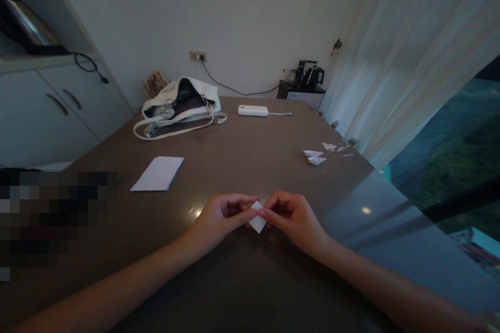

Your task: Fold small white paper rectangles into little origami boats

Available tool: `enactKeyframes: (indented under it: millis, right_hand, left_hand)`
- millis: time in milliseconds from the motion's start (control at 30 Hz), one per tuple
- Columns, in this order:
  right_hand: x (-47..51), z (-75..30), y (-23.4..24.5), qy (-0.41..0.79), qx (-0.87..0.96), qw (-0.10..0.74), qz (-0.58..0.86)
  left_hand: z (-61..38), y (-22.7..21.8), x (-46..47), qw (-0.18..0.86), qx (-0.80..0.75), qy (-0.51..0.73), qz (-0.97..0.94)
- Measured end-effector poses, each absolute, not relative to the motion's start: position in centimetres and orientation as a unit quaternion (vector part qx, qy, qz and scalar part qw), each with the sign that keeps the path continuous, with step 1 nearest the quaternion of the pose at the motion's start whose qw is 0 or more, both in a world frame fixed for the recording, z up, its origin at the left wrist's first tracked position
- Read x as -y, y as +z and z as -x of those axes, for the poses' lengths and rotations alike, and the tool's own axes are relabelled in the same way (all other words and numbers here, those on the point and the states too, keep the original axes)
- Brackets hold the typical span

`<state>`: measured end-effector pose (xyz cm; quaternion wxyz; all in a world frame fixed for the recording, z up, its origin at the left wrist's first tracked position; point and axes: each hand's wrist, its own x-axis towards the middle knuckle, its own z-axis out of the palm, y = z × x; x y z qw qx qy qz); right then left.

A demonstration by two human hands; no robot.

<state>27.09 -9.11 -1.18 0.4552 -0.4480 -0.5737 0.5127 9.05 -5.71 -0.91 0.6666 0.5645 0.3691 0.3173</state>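
Observation:
A small folded piece of white paper (258, 225), diamond-shaped as I see it, is held above the near part of the table. My left hand (228, 212) pinches its left side between thumb and fingers. On the other side my right hand (291, 214) grips it the same way, and the two thumbs nearly meet over its middle. Fingers behind the paper are partly hidden. Further right on the table lie small folded paper pieces (315, 159), pointed like little boats. A stack of white paper sheets (158, 174) rests to the left.
On the brown table (234, 156), a white handbag (183, 101) sits at the back left. A white power bank (253, 111) with a short cable lies at the back middle. Paper scraps (334, 147) are scattered near the right edge. A coffee maker (308, 75) stands beyond the far end.

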Motion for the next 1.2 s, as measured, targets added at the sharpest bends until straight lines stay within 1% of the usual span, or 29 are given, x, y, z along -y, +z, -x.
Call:
enactKeyframes:
  millis: [233,767,967,1033,1200]
  right_hand:
    - [9.15,-26.99,-1.42,0.516,0.567,0.465,0.442]
    - [9.44,-26.78,-1.05,0.519,0.589,0.454,0.422]
    - [9.57,-26.70,-0.79,0.515,0.596,0.444,0.428]
    - [9.40,-26.76,-0.88,0.524,0.585,0.435,0.439]
    - [8.92,-26.98,-1.21,0.551,0.582,0.378,0.463]
  left_hand:
    - [-9.04,-1.11,5.64,0.667,-0.360,0.311,-0.573]
    - [-9.07,-0.94,5.79,0.659,-0.350,0.310,-0.589]
    - [-9.01,-0.69,6.05,0.638,-0.352,0.303,-0.614]
    - [-9.01,-0.62,6.09,0.635,-0.356,0.305,-0.614]
    - [-9.03,-0.48,5.86,0.605,-0.380,0.320,-0.623]
